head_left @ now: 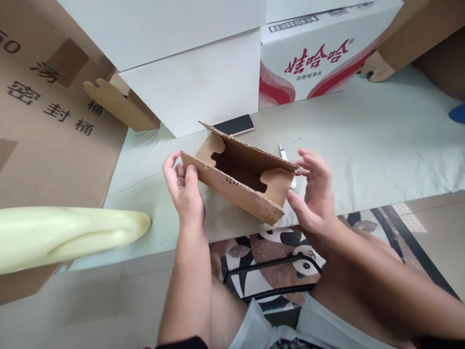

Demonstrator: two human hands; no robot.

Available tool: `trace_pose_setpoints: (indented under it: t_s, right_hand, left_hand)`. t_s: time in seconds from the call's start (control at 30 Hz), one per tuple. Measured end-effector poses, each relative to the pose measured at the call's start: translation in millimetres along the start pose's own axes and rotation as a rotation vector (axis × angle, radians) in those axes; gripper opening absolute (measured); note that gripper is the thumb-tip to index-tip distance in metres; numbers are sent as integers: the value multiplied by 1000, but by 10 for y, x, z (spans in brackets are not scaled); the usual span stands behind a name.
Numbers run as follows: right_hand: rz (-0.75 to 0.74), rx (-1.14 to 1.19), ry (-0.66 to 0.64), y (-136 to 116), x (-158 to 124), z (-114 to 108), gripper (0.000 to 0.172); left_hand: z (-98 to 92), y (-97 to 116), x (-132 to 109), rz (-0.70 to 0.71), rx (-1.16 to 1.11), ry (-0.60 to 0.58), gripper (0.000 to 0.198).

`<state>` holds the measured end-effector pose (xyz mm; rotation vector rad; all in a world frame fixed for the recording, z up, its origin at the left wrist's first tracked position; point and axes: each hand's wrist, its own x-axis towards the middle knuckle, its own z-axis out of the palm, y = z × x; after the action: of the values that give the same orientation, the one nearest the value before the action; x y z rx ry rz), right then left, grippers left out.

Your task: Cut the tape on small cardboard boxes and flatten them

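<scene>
Box of brown corrugated cardboard: long, narrow, open at the top, with raw fluted edges and notched end tabs. Positioned over the wrinkled, pale green, cloth-covered desk, between left hand and right hand. Pinched by the left at the near flap's corner. Flanked by the right at the opposite end, with thumb and fingers spread wide, in indeterminable contact.

Bare forearms stretched forward, left grip pinching, right grip loosely cupped, thumb apart
</scene>
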<state>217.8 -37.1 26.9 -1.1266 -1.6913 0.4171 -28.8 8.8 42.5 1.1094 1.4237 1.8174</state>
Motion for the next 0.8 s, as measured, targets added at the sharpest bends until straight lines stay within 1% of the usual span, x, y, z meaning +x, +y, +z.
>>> trace_pose_setpoints:
  t_s: [0.07,0.13,0.2,0.27,0.33,0.4,0.47,0.53,0.6,0.67,0.7,0.73,0.77,0.8]
  right_hand:
    - [-46,88,-154,8,15,20,44]
    - [-91,155,-247,21,16,51,35]
    - [-122,216,-272,38,4,81,32]
    - [-142,268,-281,63,-16,105,32]
    - [-140,316,-277,106,-43,127,36]
    - [-91,373,-263,174,-68,151,45]
    - [26,409,-249,259,-80,177,50]
    - [196,396,-237,344,-70,199,54]
    - [365,368,-229,405,-44,212,60]
    - [501,361,-297,426,-15,214,66]
    - [537,366,-364,420,-5,211,68]
    - [541,371,-437,404,3,206,69]
    - [509,375,-509,379,7,200,69]
    - [439,377,-563,349,8,194,69]
  left_hand:
    - [-34,-11,-14,31,43,-27,54]
    - [-64,-9,-21,81,109,-50,57]
    - [-87,5,-28,168,208,-94,49]
    - [-96,27,-38,249,331,-181,36]
    - [-92,42,-48,292,421,-259,29]
    - [-84,36,-49,298,444,-277,29]
    - [-88,5,-31,310,430,-256,29]
    - [-112,-43,8,312,414,-229,29]
    - [-153,-85,58,294,379,-178,30]
    - [-200,-100,107,253,344,-105,32]
    - [-221,-92,128,228,332,-64,34]
    - [-238,-76,146,201,321,-20,36]
    - [-252,-53,161,174,313,24,38]
    - [-261,-28,174,145,305,60,40]
